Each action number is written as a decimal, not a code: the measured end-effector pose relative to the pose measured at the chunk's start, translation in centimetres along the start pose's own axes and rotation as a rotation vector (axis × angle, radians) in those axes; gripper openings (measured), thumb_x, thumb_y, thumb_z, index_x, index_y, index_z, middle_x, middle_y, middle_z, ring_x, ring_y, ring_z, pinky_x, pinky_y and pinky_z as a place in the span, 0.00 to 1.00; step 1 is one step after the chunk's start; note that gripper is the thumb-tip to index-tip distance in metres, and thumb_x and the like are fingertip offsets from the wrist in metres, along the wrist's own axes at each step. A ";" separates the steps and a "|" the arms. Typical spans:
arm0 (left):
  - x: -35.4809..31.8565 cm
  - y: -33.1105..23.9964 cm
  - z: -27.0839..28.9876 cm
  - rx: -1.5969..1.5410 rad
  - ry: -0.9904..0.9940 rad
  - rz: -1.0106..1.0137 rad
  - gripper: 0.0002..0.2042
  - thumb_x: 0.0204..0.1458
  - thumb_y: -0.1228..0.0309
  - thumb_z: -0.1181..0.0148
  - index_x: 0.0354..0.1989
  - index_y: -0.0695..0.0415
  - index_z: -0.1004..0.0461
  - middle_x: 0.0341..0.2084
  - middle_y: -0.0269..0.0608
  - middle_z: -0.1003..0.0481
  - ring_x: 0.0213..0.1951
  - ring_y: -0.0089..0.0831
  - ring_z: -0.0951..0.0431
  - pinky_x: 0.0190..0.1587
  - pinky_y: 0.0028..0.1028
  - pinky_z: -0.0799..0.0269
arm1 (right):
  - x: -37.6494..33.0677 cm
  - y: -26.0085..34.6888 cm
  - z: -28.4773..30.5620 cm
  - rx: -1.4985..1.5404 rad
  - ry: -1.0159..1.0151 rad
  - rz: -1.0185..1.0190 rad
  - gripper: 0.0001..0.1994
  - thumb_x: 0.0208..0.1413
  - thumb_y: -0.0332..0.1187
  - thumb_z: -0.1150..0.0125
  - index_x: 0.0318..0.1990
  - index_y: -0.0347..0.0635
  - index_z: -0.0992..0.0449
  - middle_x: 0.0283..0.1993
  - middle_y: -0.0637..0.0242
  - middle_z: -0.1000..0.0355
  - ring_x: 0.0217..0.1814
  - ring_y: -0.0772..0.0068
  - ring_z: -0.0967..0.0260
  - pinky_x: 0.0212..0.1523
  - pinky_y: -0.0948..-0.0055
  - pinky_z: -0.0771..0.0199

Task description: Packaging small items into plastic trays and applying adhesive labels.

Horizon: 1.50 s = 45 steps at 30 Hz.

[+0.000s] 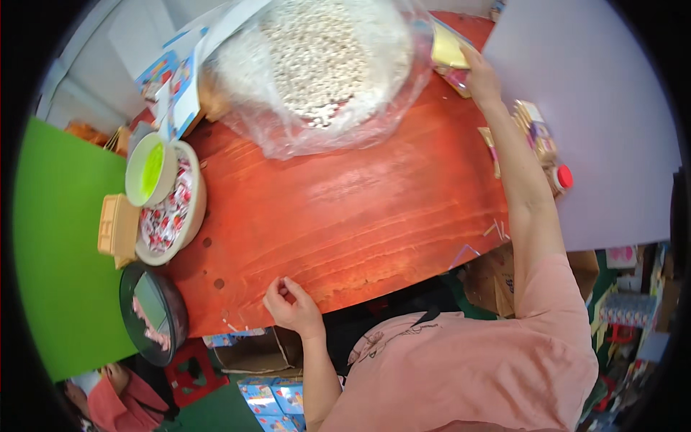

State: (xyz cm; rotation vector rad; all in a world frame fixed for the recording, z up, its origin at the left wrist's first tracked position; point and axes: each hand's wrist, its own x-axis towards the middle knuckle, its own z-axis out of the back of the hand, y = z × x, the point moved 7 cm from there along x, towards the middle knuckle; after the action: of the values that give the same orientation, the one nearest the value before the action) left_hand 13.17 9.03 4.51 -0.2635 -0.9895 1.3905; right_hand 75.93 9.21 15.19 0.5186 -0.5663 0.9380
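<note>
Head view: right hand [481, 78] reaches far across the red table [345, 209] & touches a yellow packet [448, 49]; fingers look curled on its edge, grip hard to tell. Looks like a pick-up step; next it needs a firm pinch. Left hand [291, 306] rests at the near edge, fingers curled together, nothing in them. Big clear bag of white bits [324, 57] sits just beside the packet, crowding it. Bowl of wrapped sweets [173, 209] w/ green cup [150, 169] far left.

A large clear plastic bag of pale pellets [324, 65] is sitting at the far edge of the red wooden table [345, 209]. A beige bowl of red-and-white wrapped sweets [171, 209] is resting at the left edge, a green-lined cup [147, 169] leaning on its rim, a round black tin [152, 311] lying at the near-left corner.
</note>
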 end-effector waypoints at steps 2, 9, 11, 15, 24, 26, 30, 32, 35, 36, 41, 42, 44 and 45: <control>0.0 0.2 0.2 -0.006 0.027 0.034 0.08 0.60 0.71 0.40 0.43 0.62 0.25 0.35 0.43 0.27 0.33 0.31 0.25 0.36 0.28 0.27 | -3.1 -0.1 -4.3 -0.080 0.180 -0.047 0.26 0.53 0.26 0.49 0.61 0.58 0.29 0.57 0.61 0.27 0.58 0.52 0.30 0.54 0.55 0.27; 0.7 -0.7 0.0 0.050 0.016 -0.062 0.07 0.55 0.74 0.37 0.41 0.60 0.24 0.33 0.43 0.25 0.33 0.34 0.24 0.35 0.30 0.25 | -6.9 2.7 -6.8 -0.528 0.521 -0.014 0.21 0.55 0.36 0.47 0.55 0.37 0.28 0.68 0.47 0.41 0.68 0.42 0.42 0.64 0.42 0.37; 1.0 -0.7 0.8 0.106 -0.004 -0.092 0.07 0.54 0.74 0.37 0.40 0.59 0.24 0.32 0.42 0.24 0.33 0.35 0.24 0.36 0.31 0.25 | -6.6 11.1 -2.5 -0.406 0.543 0.005 0.12 0.56 0.34 0.44 0.44 0.38 0.24 0.51 0.50 0.26 0.53 0.46 0.28 0.52 0.45 0.27; 1.6 1.9 1.0 -0.113 0.072 0.153 0.07 0.56 0.74 0.38 0.41 0.60 0.25 0.33 0.41 0.24 0.35 0.31 0.23 0.37 0.29 0.26 | -11.9 26.2 1.0 0.457 0.308 0.415 0.06 0.57 0.26 0.42 0.40 0.34 0.24 0.36 0.46 0.25 0.40 0.44 0.25 0.40 0.52 0.28; 16.2 9.0 11.9 -0.326 -0.325 0.048 0.07 0.57 0.75 0.41 0.42 0.63 0.25 0.32 0.41 0.22 0.34 0.27 0.22 0.38 0.26 0.27 | -27.4 46.3 3.8 0.954 0.649 0.797 0.09 0.51 0.24 0.37 0.41 0.40 0.23 0.50 0.58 0.29 0.52 0.53 0.31 0.53 0.57 0.33; 19.0 10.0 15.8 -0.133 -0.352 0.046 0.06 0.57 0.75 0.41 0.41 0.63 0.24 0.32 0.42 0.21 0.34 0.28 0.21 0.39 0.27 0.27 | -28.8 47.5 4.0 0.988 0.672 0.817 0.10 0.52 0.24 0.38 0.43 0.39 0.23 0.54 0.56 0.31 0.56 0.52 0.33 0.57 0.57 0.35; 24.9 14.0 21.4 -0.027 -0.382 0.143 0.09 0.56 0.75 0.41 0.43 0.62 0.22 0.32 0.44 0.19 0.35 0.30 0.19 0.41 0.28 0.25 | -29.0 47.7 4.0 0.876 0.628 0.810 0.13 0.53 0.26 0.38 0.47 0.41 0.23 0.59 0.54 0.33 0.62 0.51 0.37 0.59 0.56 0.38; 28.3 16.7 22.1 -0.088 -0.355 0.164 0.13 0.53 0.72 0.37 0.46 0.63 0.23 0.38 0.48 0.19 0.41 0.34 0.19 0.47 0.31 0.25 | -29.1 47.9 4.0 0.878 0.638 0.803 0.14 0.53 0.26 0.38 0.48 0.41 0.23 0.60 0.54 0.34 0.63 0.51 0.37 0.59 0.56 0.38; 33.9 14.7 20.4 0.296 -0.215 -0.138 0.35 0.40 0.59 0.25 0.56 0.65 0.29 0.54 0.55 0.27 0.59 0.47 0.30 0.62 0.40 0.35 | -29.0 47.9 4.4 0.874 0.617 0.806 0.13 0.53 0.25 0.38 0.47 0.41 0.23 0.59 0.55 0.33 0.62 0.51 0.36 0.60 0.57 0.38; 35.3 14.7 19.8 0.296 -0.218 -0.149 0.35 0.40 0.59 0.25 0.56 0.65 0.29 0.54 0.55 0.27 0.59 0.47 0.30 0.62 0.40 0.35 | -29.1 48.0 4.5 0.880 0.629 0.805 0.13 0.53 0.25 0.38 0.47 0.41 0.23 0.59 0.55 0.33 0.62 0.51 0.36 0.60 0.57 0.37; 41.4 11.8 14.1 0.663 -0.040 -0.171 0.52 0.30 0.51 0.21 0.66 0.61 0.39 0.62 0.54 0.34 0.63 0.46 0.34 0.65 0.42 0.37 | -28.7 47.5 4.1 0.855 0.624 0.792 0.13 0.52 0.24 0.38 0.46 0.41 0.23 0.59 0.55 0.33 0.62 0.51 0.36 0.58 0.56 0.37; 42.3 11.7 13.1 0.718 0.046 -0.126 0.52 0.29 0.52 0.21 0.66 0.60 0.39 0.61 0.53 0.32 0.62 0.46 0.32 0.64 0.41 0.36 | -28.8 47.4 4.0 0.853 0.637 0.792 0.13 0.52 0.24 0.39 0.46 0.41 0.24 0.58 0.54 0.33 0.61 0.51 0.36 0.58 0.56 0.37; 43.8 12.9 12.2 0.732 0.154 -0.091 0.53 0.28 0.53 0.20 0.66 0.59 0.39 0.61 0.53 0.32 0.62 0.46 0.32 0.63 0.42 0.35 | -28.8 47.6 4.1 0.854 0.647 0.786 0.13 0.52 0.24 0.39 0.47 0.41 0.24 0.58 0.54 0.33 0.61 0.52 0.36 0.57 0.56 0.37; 44.2 14.0 11.8 0.752 0.258 -0.043 0.54 0.26 0.53 0.19 0.66 0.58 0.39 0.61 0.52 0.31 0.63 0.46 0.32 0.63 0.43 0.34 | -28.8 47.7 4.2 0.853 0.654 0.788 0.13 0.52 0.24 0.39 0.47 0.41 0.24 0.58 0.54 0.32 0.61 0.52 0.36 0.57 0.56 0.37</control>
State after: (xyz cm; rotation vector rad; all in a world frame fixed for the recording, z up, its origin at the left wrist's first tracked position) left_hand -10.59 47.29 20.63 0.1402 -0.2183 1.5437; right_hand 20.74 12.93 7.44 0.7002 0.3069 2.0251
